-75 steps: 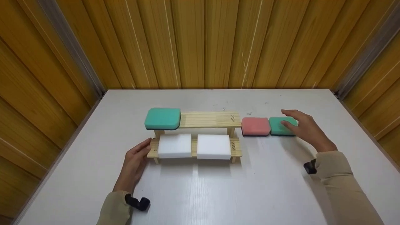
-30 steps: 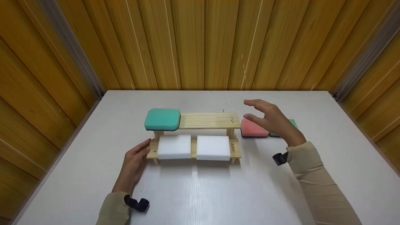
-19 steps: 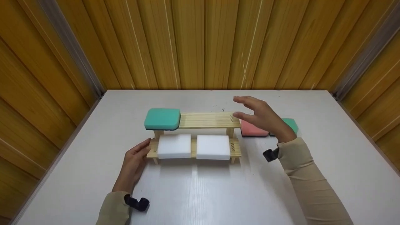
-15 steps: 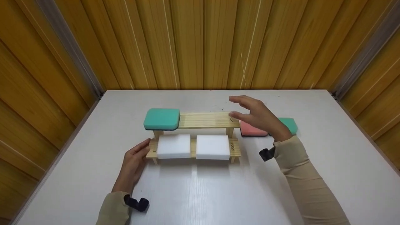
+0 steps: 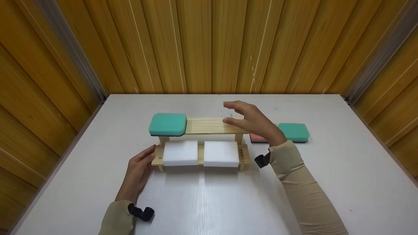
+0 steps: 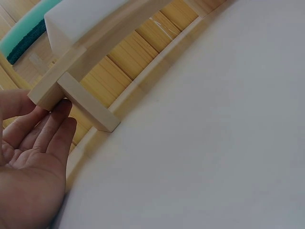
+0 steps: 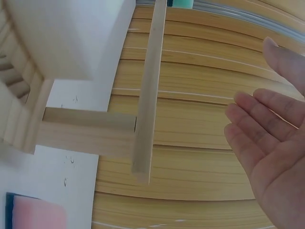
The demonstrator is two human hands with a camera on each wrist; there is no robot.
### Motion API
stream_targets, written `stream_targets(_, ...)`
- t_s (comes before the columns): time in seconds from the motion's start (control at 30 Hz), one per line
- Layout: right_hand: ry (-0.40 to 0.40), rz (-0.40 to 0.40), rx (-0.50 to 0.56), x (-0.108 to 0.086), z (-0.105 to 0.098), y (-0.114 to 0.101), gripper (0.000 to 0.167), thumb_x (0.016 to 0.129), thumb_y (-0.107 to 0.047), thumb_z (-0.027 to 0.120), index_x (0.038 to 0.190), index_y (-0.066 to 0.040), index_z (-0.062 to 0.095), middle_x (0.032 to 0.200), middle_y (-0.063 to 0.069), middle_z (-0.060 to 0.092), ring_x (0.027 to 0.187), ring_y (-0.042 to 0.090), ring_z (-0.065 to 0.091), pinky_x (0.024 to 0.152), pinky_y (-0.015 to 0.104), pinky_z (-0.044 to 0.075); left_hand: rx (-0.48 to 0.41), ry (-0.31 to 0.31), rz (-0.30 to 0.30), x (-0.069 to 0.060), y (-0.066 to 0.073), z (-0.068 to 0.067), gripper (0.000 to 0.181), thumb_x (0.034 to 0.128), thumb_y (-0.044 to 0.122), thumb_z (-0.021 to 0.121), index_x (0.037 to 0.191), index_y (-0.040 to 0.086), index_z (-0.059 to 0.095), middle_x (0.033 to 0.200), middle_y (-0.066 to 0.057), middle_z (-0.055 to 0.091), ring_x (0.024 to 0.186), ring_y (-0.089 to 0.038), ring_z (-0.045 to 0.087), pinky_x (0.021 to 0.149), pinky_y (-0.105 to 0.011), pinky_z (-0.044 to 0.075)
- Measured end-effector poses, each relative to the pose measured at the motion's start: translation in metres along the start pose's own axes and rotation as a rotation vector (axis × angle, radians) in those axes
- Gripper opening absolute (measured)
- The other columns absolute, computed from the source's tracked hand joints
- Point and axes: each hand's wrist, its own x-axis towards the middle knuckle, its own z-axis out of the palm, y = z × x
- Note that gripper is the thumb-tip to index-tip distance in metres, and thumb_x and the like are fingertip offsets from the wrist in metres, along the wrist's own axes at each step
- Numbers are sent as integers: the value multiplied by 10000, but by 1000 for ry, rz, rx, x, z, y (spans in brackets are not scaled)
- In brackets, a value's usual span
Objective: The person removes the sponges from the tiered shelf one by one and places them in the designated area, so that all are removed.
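Observation:
A two-level wooden stand (image 5: pixel 209 125) holds a green sponge (image 5: pixel 168 124) at the left of its upper board and two white blocks (image 5: pixel 180 152) on its lower board. My left hand (image 5: pixel 135 173) grips the lower board's left end; in the left wrist view this hand (image 6: pixel 38 157) has its thumb and fingertips around the board end (image 6: pixel 50 88). Over the right part of the upper board is my right hand (image 5: pixel 256 122), thumb and fingers apart and nothing between them. The right wrist view also shows the right hand (image 7: pixel 271 133) empty, off the stand (image 7: pixel 147 95).
To the right of the stand, a pink sponge (image 5: pixel 257 138), partly hidden by my right hand, lies beside a second green sponge (image 5: pixel 294 132) on the white table (image 5: pixel 202 202). Wood-patterned walls (image 5: pixel 196 45) rise behind the table and at its sides.
My right hand has moved left from the green sponge on the table, past the pink one, to over the upper board. My left hand keeps its grip, and the sponges and blocks stay put.

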Motion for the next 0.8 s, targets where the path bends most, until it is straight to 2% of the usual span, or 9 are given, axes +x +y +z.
stream_targets(0.33, -40, 28, 31, 11, 12, -5, 577, 901, -302, 676, 1391, -58, 491, 1436, 107, 495, 1345, 228, 450, 1161, 371, 360, -35, -13, -12, 1, -1, 2, 485, 969, 53, 517, 1439, 18, 404, 1537, -86, 348, 1421, -207, 337, 1029, -180, 454)
stream_targets(0.8, -58, 18, 78, 31, 32, -20, 588, 902, -260, 680, 1398, -24, 470, 1441, 139, 486, 1346, 247, 452, 1158, 352, 365, -9, -7, -7, 0, 0, 2, 494, 968, 59, 525, 1443, 18, 397, 1544, -85, 338, 1428, -205, 324, 1042, -177, 439)
